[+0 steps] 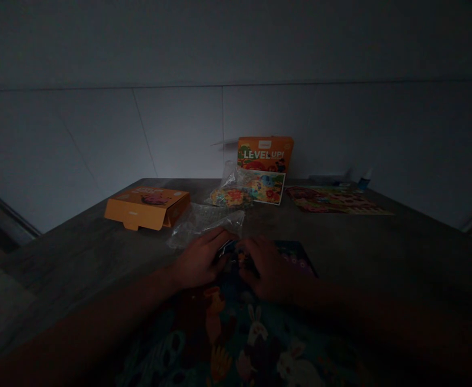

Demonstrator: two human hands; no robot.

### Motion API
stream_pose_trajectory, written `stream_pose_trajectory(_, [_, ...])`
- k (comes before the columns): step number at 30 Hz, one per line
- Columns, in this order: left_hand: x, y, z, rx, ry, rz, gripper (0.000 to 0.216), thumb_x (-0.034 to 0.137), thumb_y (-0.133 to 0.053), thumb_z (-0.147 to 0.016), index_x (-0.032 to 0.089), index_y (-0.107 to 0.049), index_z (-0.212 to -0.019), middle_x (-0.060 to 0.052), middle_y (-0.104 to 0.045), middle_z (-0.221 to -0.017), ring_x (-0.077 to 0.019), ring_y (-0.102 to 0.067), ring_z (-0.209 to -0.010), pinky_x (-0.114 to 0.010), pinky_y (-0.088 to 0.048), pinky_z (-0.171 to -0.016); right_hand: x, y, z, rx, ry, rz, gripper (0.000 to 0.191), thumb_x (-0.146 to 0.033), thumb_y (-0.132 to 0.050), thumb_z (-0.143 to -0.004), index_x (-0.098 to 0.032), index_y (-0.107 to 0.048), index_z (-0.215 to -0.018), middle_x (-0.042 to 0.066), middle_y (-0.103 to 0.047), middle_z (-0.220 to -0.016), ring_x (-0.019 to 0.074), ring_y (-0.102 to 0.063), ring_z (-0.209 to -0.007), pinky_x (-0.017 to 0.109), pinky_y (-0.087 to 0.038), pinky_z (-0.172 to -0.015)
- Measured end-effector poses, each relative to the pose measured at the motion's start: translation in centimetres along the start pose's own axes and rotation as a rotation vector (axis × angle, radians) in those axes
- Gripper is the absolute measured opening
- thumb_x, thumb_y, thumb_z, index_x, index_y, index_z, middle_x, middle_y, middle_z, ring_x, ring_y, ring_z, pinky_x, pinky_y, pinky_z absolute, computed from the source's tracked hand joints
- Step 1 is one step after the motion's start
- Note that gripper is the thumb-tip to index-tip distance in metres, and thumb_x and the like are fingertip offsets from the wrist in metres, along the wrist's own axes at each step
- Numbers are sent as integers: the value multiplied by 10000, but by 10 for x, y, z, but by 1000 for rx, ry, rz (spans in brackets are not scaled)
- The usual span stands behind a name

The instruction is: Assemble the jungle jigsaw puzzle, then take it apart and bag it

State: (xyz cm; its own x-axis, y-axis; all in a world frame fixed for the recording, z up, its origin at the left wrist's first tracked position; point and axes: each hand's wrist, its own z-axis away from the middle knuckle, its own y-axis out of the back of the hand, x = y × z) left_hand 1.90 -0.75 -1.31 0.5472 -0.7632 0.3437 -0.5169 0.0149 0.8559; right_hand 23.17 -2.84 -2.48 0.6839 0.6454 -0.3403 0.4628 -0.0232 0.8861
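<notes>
A large dark jigsaw puzzle (236, 328) with white rabbits and an orange animal lies in front of me, its lower part dim. My left hand (204, 258) is at its far part, fingers bent down onto the surface and thumb tucked below them. Close on its right, my right hand (266, 269) curls its fingers and thumb over the same spot. A small pale glint shows between the hands; individual pieces under the fingers are too dark to make out. Just beyond my left hand lies a crumpled clear plastic bag (207, 220).
An orange box (143, 207) lies at the left. Against the wall stands a "LEVEL UP!" box (265, 153), with a picture card (270, 188) and a bag of puzzle pieces (231, 198) before it. Another colourful picture sheet (341, 200) and a small bottle (364, 181) are at the right.
</notes>
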Motion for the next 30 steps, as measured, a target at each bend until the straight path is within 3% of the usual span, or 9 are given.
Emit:
stream_pose_trajectory(5, [0, -1, -1, 28, -3, 45, 329, 94, -480, -887, 189, -538, -1197, -91, -608, -1149, -233, -594, -1082, -375, -499, -933, 5, -3, 1, 82, 70, -161, 424, -120, -574, -780, -112, -497, -1198, 161, -552, -1179, 306, -486, -1125, 484, -404, -994])
stream_pose_trajectory(11, [2, 1, -2, 20, -16, 105, 252, 236, -350, -1024, 180, -574, -1124, -87, -617, -1063, -208, -602, -994, -350, -492, -891, 2, 2, 3, 87, 113, -264, 395, -55, -547, -791, -169, -489, -1165, 119, -547, -1150, 267, -508, -1108, 440, -419, -974])
stream_pose_trajectory(16, [2, -1, -2, 2, -22, 125, 260, 346, -654, -900, 185, -589, -1093, -65, -623, -1052, -216, -607, -980, -333, -491, -857, 1, 3, 3, 101, 157, -265, 338, -62, -536, -818, -172, -514, -1136, 111, -542, -1111, 262, -514, -1069, 424, -434, -934])
stream_pose_trajectory(22, [5, -4, -2, -23, 82, 185, 152, 273, -704, -852, 184, -620, -942, -15, -648, -906, -180, -617, -843, -288, -482, -756, 0, 11, 1, 87, 217, -262, 287, -94, -483, -880, -165, -508, -1157, 116, -536, -1112, 241, -531, -1038, 396, -450, -912])
stream_pose_trajectory(27, [10, -1, -1, -49, 64, 196, 126, 253, -662, -884, 201, -637, -995, -19, -666, -960, -178, -637, -878, -290, -493, -782, 23, 24, 11, 2, 118, -130, 441, -116, -594, -785, -151, -515, -1218, 119, -606, -1094, 270, -566, -1013, 428, -447, -904])
stream_pose_trajectory(30, [11, -1, 0, -52, 9, 140, 125, 279, -612, -923, 200, -634, -1018, -34, -661, -973, -185, -639, -900, -294, -501, -792, 38, 26, 23, -12, 72, -84, 284, -209, -576, -866, -165, -594, -1146, 112, -623, -1059, 264, -577, -989, 426, -451, -881])
